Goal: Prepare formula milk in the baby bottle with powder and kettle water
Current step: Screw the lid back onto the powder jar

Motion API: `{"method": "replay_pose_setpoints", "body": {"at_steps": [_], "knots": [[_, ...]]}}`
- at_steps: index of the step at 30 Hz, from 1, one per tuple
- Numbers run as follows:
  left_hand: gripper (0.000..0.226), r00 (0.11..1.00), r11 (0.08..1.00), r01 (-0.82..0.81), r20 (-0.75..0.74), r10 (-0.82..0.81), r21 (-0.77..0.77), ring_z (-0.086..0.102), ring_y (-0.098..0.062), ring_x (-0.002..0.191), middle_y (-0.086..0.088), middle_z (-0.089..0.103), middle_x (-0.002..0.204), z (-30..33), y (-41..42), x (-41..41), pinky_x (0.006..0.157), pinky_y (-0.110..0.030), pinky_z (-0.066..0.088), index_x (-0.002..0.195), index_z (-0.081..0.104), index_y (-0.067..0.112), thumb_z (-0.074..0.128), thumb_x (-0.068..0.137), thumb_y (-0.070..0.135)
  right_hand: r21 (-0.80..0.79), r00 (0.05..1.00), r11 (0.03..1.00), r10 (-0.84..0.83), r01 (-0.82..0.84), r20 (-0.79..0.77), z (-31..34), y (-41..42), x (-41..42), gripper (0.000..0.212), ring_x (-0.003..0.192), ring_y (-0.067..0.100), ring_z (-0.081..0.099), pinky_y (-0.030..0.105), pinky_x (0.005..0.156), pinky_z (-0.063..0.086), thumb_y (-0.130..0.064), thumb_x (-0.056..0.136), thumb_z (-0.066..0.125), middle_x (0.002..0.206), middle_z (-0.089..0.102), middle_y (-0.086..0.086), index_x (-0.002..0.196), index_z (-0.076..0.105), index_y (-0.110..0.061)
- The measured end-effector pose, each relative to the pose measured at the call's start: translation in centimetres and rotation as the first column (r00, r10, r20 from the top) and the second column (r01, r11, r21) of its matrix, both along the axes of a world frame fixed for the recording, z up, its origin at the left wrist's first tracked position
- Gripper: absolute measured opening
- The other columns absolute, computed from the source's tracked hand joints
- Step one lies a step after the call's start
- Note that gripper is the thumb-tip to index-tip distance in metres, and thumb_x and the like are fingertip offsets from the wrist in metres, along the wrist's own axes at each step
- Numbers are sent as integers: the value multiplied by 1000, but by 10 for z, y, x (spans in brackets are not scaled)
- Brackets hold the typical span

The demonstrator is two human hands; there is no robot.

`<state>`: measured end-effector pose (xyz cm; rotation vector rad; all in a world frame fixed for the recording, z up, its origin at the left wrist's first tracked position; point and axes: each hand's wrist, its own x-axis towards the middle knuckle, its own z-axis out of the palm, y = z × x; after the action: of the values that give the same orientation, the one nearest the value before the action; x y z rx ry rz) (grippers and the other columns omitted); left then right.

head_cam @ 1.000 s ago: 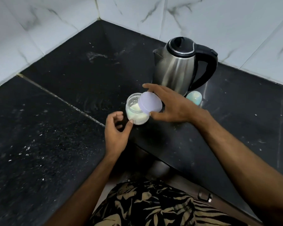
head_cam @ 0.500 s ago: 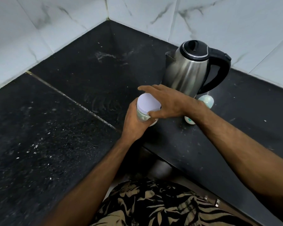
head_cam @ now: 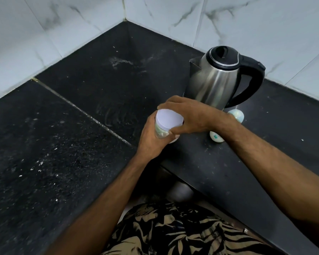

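At a black stone counter, a person's left hand wraps the powder jar while the right hand, fingers curled round the rim, grips its lilac lid. Twisting squarely should seat it. The baby bottle lies behind that wrist, just beside the kettle.

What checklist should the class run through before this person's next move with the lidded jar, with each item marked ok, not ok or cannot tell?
1. Lid sits on the jar: ok.
2. Lid fully tightened: cannot tell.
3. Left hand has a grip round the jar: ok.
4. Right hand has a grip on the lid's rim: ok.
5. Kettle upright, lid closed: ok.
6. Baby bottle ready and open: cannot tell, mostly hidden behind the right wrist.
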<state>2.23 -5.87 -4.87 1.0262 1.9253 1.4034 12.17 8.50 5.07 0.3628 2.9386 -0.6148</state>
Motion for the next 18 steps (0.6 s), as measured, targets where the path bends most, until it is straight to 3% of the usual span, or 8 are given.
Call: {"method": "replay_pose_setpoints", "body": {"at_steps": [5,8,13,15,18], "knots": [[83,1000,1000,-3,1,3,24,52,15,115,17,56,128,3,0,1,88,-4,43,136,42,36,87,66,34,-15,996,1000,-4,2,-93,5,7,0,76,123,16,48,31,102,43,-41,76,77,137,47,-3,143,43,-27],[86,1000,1000,1,13,-1,16,52,16,115,15,57,129,3,0,1,87,-4,43,139,44,32,87,65,36,2,998,1000,3,-3,-59,1,6,-1,76,122,14,47,25,100,40,-42,76,76,137,47,-4,144,42,-29],[89,1000,1000,10,23,-10,-4,48,24,110,22,53,124,2,0,-1,84,0,41,140,41,31,90,66,30,37,1000,999,-18,18,-5,-9,4,-3,80,121,16,48,35,102,45,-52,74,73,136,46,-5,144,39,-33],[88,1000,1000,8,22,-8,-6,50,18,114,21,54,125,2,0,-1,87,-5,43,140,41,32,92,68,27,60,999,997,-41,40,7,-10,4,-3,82,120,16,49,39,100,47,-64,70,69,134,47,-6,142,39,-36],[94,1000,1000,6,18,-6,5,53,-2,122,12,54,135,3,0,0,98,-22,47,144,41,27,90,64,35,128,997,990,-69,66,19,-7,3,-4,84,117,16,51,40,96,49,-72,70,68,131,49,-6,140,40,-36]]}}
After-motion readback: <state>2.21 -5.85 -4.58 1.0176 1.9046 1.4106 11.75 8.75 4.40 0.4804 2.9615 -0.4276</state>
